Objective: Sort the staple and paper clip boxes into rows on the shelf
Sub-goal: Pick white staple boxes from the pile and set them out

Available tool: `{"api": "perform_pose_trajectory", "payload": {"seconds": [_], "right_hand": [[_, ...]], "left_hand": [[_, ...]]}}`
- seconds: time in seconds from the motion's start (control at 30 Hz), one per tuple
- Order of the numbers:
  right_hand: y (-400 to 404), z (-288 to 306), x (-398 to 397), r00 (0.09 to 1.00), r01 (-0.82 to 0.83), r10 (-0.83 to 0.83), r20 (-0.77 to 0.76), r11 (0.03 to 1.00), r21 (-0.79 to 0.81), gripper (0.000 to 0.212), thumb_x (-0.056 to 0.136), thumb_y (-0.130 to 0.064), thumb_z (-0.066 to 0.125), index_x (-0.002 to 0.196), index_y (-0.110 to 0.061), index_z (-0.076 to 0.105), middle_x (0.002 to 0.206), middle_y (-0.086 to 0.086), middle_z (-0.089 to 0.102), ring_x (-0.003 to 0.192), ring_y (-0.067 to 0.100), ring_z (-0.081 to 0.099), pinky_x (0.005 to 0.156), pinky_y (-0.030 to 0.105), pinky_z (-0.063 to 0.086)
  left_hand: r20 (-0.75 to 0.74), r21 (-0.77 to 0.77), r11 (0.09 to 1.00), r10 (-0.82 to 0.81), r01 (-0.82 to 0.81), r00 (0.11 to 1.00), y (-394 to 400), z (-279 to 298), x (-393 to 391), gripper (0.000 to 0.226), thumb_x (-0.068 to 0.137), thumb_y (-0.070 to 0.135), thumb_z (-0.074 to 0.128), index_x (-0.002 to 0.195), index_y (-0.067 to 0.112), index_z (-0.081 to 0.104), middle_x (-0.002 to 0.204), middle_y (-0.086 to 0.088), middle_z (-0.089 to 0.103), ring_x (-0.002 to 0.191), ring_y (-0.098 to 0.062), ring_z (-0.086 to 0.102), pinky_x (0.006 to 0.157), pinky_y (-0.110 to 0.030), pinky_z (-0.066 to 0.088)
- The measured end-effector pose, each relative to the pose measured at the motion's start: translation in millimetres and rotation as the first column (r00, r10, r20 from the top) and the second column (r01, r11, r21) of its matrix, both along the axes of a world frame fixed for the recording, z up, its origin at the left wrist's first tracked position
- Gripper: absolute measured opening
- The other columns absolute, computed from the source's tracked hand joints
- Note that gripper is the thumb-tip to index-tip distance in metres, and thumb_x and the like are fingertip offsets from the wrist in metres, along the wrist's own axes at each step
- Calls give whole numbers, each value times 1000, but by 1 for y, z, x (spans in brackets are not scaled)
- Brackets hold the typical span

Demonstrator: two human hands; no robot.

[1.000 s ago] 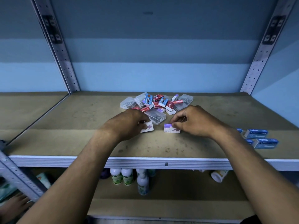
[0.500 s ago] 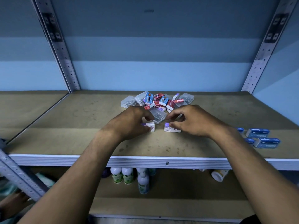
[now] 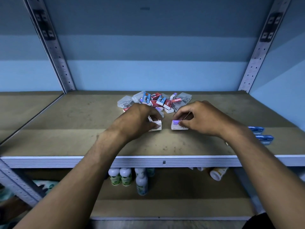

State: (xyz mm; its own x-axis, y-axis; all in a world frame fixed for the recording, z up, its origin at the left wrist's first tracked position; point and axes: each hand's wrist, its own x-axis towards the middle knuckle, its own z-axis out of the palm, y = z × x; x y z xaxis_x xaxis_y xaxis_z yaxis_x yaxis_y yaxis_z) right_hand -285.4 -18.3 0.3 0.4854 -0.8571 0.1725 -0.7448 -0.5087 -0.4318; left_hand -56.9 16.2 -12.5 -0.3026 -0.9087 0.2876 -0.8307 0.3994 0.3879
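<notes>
On the left of the pair, the left hand (image 3: pixel 137 119) curls over a white staple box (image 3: pixel 156 127) lying flat on the shelf (image 3: pixel 82 123); thumb on the near side and fingers on the far side pinch it, and most of the box is hidden under the hand. Just right of it, apart by a narrow strip of bare board, lies a second white box with a purple end (image 3: pixel 179 126), its long axis running left to right, roughly in line with the first. The right hand (image 3: pixel 203 118) pinches this one at its right half, thumb near, fingertips (image 3: pixel 175 117) far. Each box sits directly under its own hand, so neither needs a reach; judging by this, the coming move turns on closing or keeping that gap so the two sit end to end in one row. The unsorted pile (image 3: pixel 156 101) lies just beyond both hands, about equally near to each. Far right, blue boxes (image 3: pixel 262 136) sit together.
</notes>
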Motion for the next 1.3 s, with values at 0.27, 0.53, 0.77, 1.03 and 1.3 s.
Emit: {"api": "perform_pose_trajectory", "payload": {"seconds": [0.27, 0.53, 0.77, 1.03, 1.3], "right_hand": [[17, 11, -36, 999, 39, -39, -1, 999, 10, 20, 84, -15, 77, 98, -29, 79, 90, -17, 75, 84, -5, 68, 83, 18, 54], [28, 11, -58, 999, 49, -49, -14, 998, 49, 18, 83, -16, 79, 94, -30, 79, 85, -17, 75, 80, -6, 68, 82, 20, 55], [28, 8, -68, 998, 49, -44, -44, 993, 108, 18, 83, -17, 79, 91, -33, 78, 85, -17, 75, 80, -4, 68, 81, 26, 58], [28, 3, -72, 998, 39, -31, -51, 987, 156, 19, 84, -14, 78, 91, -31, 78, 87, -15, 76, 79, -4, 69, 79, 24, 58], [27, 4, -71, 998, 42, -35, -47, 986, 160, 18, 86, -19, 75, 95, -35, 78, 89, -17, 76, 84, -2, 69, 86, 30, 58]], "left_hand": [[-7, -28, 996, -82, 82, 997, 8, 6, -30, 18, 81, 22, 78, 99, 22, 76, 94, 11, 73, 68, 10, 55, 64, -3, 39], [19, -1, 992, -127, 127, 992, 9, 3, -56, 20, 82, 23, 77, 102, 23, 76, 93, 11, 73, 66, 15, 53, 58, 1, 35], [41, 19, 983, -181, 180, 983, 5, -6, -72, 22, 82, 24, 76, 105, 24, 75, 98, 11, 73, 67, 14, 52, 62, -3, 34], [64, 30, 978, -206, 204, 976, 0, -12, -80, 23, 83, 25, 75, 106, 26, 74, 101, 12, 72, 70, 11, 53, 66, -8, 39], [12, 40, 979, -198, 198, 980, 1, -9, -74, 22, 84, 36, 73, 105, 27, 74, 96, 13, 71, 77, 5, 61, 74, -22, 53]]}}
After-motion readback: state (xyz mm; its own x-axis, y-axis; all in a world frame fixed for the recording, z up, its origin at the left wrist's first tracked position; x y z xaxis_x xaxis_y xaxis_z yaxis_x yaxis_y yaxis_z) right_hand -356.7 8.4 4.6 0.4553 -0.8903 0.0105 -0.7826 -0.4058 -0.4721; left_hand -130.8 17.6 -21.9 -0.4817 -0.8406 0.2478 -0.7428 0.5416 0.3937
